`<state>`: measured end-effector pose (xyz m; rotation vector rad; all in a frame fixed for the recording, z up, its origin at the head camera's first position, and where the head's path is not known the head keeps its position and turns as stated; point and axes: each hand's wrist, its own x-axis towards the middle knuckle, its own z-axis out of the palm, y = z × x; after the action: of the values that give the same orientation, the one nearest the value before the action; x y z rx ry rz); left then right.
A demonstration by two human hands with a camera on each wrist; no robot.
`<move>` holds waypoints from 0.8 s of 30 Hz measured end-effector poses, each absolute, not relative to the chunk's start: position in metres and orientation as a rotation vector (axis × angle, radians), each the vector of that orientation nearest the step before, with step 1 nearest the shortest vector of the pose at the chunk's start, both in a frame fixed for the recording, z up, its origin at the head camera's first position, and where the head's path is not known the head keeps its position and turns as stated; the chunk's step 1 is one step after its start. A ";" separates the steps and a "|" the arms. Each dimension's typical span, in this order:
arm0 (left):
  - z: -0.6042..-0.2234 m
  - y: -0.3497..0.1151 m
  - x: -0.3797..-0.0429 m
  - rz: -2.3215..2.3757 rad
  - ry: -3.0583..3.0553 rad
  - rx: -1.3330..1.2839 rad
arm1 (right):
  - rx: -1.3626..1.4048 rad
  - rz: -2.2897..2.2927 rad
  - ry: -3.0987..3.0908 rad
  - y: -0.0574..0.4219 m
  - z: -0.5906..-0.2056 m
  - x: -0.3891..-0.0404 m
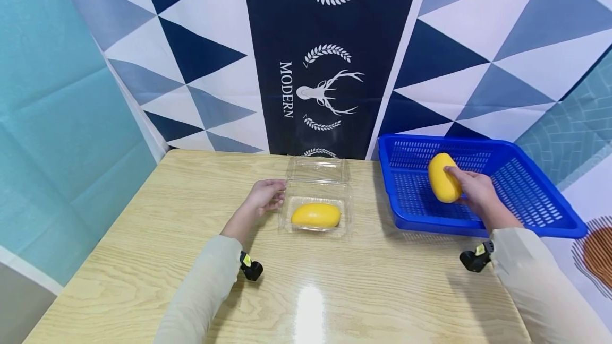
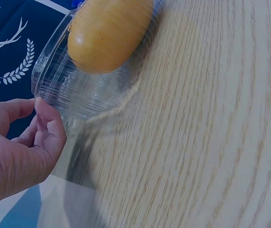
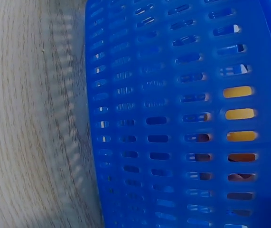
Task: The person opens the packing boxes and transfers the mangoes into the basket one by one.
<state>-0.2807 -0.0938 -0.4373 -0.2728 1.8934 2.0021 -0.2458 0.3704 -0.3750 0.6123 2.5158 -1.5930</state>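
A clear plastic clamshell box (image 1: pixel 317 170) stands with its lid up on the table, and a yellow mango (image 1: pixel 315 215) lies in its base. My left hand (image 1: pixel 266 195) is at the box's left side; in the left wrist view its thumb and forefinger pinch the rim of the clear box (image 2: pixel 71 95). Over at the right, my right hand (image 1: pixel 478 190) grips a second mango (image 1: pixel 443 178) over the blue basket (image 1: pixel 437 225), thumb across its near side. The right wrist view mostly shows the slotted basket wall (image 3: pixel 270 109), with yellow glimpsed through the slots and the hand mostly hidden.
The wooden table (image 1: pixel 191 280) runs up to a patterned cloth (image 1: pixel 334 31) hung at its back. The basket sits at the table's right end, its raised rim between the right hand and the box. A teal cloth (image 1: pixel 52 94) hangs on the left.
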 end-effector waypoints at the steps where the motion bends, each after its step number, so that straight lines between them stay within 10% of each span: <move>1: -0.437 -0.094 -0.281 2.002 1.892 -0.274 | 0.617 -1.587 2.513 0.370 -0.375 -0.246; 24: -0.434 -0.094 -0.279 1.998 1.889 -0.262 | 0.585 -1.520 2.505 0.364 -0.371 -0.248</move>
<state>-0.2794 -0.0939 -0.4342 -0.2621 1.8891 1.9979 -0.2477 0.3641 -0.3714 0.5852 2.5052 -1.5195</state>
